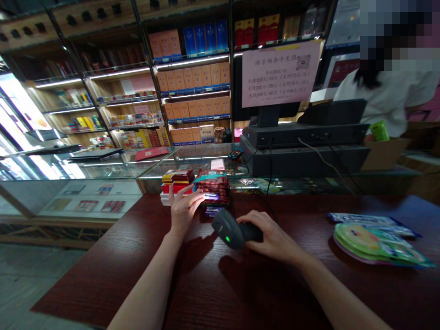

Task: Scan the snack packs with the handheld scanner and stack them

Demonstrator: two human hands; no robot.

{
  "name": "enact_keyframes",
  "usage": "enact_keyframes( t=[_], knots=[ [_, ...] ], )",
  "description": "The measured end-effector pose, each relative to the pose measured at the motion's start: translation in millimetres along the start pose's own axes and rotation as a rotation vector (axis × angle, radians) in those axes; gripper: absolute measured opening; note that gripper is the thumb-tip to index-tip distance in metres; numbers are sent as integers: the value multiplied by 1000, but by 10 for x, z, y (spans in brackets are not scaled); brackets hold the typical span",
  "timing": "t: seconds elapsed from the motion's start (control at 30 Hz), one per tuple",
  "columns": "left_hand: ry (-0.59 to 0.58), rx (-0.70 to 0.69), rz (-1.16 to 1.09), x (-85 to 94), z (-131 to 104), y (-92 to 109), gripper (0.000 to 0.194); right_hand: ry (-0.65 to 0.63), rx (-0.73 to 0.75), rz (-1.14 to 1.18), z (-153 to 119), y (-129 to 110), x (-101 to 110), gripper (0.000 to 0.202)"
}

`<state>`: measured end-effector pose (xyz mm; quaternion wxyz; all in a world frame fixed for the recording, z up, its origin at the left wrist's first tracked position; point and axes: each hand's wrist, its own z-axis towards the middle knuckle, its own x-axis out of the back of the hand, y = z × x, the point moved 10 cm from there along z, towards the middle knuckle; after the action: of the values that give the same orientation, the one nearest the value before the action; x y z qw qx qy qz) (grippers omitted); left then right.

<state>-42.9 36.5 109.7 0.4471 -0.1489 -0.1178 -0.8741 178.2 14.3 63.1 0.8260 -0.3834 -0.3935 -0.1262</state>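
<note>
My right hand (271,233) is wrapped round the handle of a black barcode scanner (228,229), which shows a green light and points to the left. My left hand (185,206) pinches a small purple packet (211,196) at its left end. Right behind that packet lies a pile of dark red snack packs (215,183) with a teal band. Stacked red, yellow and white boxes (177,183) stand just left of the pile. More small purple packets (213,211) lie on the wooden counter in front of it.
Green round packages (374,243) and blue-white long packets (374,222) lie at the right of the counter (137,270). Behind are a glass case (92,195), a black register (305,151) with a paper sign (280,75), and shelves of boxes. A person (381,101) in white stands back right.
</note>
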Motion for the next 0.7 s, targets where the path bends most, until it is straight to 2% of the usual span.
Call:
enact_keyframes(
  t=[0.2, 0.4, 0.7],
  knots=[
    [-37, 32, -61, -34, -27, -46, 16, -18, -14, -7, 3, 7, -29, 40],
    [-25, 70, -60, -34, -22, -70, 14, -173, -18, -22, -38, 54, -266, 47],
    [-35, 129, -94, -39, 12, -46, 12, -245, -6, -36, -49, 21, -391, 50]
  ],
)
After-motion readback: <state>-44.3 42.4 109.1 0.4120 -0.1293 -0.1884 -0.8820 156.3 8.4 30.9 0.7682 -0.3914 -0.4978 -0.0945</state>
